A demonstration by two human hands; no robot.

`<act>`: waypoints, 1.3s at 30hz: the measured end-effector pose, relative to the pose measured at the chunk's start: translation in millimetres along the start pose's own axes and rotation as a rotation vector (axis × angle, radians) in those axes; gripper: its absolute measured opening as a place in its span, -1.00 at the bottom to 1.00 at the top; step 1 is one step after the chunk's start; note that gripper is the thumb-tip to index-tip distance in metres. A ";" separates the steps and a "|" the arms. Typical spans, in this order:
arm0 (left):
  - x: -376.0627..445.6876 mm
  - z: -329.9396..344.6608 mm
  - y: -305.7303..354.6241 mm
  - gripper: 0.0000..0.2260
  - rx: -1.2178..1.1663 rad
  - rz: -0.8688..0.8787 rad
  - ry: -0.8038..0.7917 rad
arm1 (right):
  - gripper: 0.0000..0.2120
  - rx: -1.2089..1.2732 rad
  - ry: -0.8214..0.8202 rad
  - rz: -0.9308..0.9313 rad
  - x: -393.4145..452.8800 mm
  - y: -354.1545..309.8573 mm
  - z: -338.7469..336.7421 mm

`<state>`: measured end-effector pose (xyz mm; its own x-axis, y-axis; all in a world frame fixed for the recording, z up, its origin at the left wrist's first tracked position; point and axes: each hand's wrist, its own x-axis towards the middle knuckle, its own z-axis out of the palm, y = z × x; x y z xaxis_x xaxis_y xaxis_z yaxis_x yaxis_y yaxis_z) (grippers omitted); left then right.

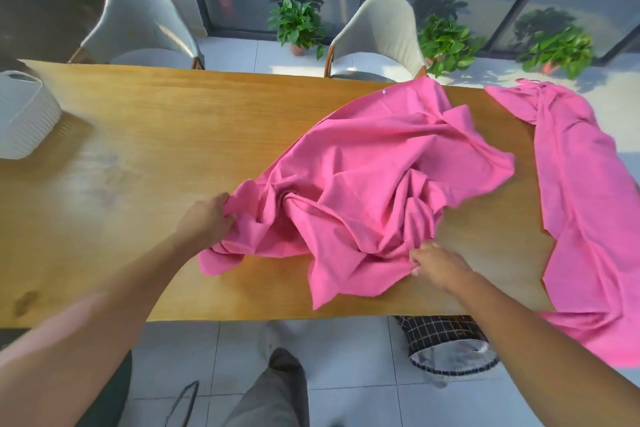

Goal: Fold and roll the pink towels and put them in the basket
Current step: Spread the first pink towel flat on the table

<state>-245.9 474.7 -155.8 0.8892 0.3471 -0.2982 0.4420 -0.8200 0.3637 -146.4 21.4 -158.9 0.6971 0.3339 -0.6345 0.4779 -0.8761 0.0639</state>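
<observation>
A crumpled pink towel (pixel 374 163) lies bunched across the middle of the wooden table (pixel 145 135). My left hand (pixel 207 218) grips its left edge in a closed fist. At the towel's near right edge my right hand (pixel 434 262) pinches the cloth. A second pink towel (pixel 585 191) is spread along the table's right end and hangs over the near edge. A white ribbed basket (pixel 24 114) sits at the far left of the table, apart from both hands.
Two pale chairs (pixel 138 28) (pixel 381 35) stand behind the table, with potted plants (pixel 298 24) on the floor beyond. Under the near table edge a black-and-white checked bin (pixel 446 343) stands on the tiled floor beside my legs.
</observation>
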 end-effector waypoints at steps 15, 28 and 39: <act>-135.2 29.6 5.5 -0.71 0.296 -0.102 -0.256 | -0.72 -0.179 -0.070 0.240 -148.1 97.0 56.4; -48.2 48.5 98.1 -0.52 0.058 0.160 -0.241 | -0.51 0.248 0.049 0.148 -48.9 44.2 45.5; 96.9 58.1 194.2 -0.51 -0.010 0.317 -0.333 | -0.57 0.370 0.411 0.294 22.6 65.2 2.8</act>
<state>-80.7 322.7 -165.3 0.8949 -0.0867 -0.4377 0.1568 -0.8572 0.4904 -100.9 -29.2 -171.2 0.9551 0.1025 -0.2780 0.0694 -0.9895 -0.1265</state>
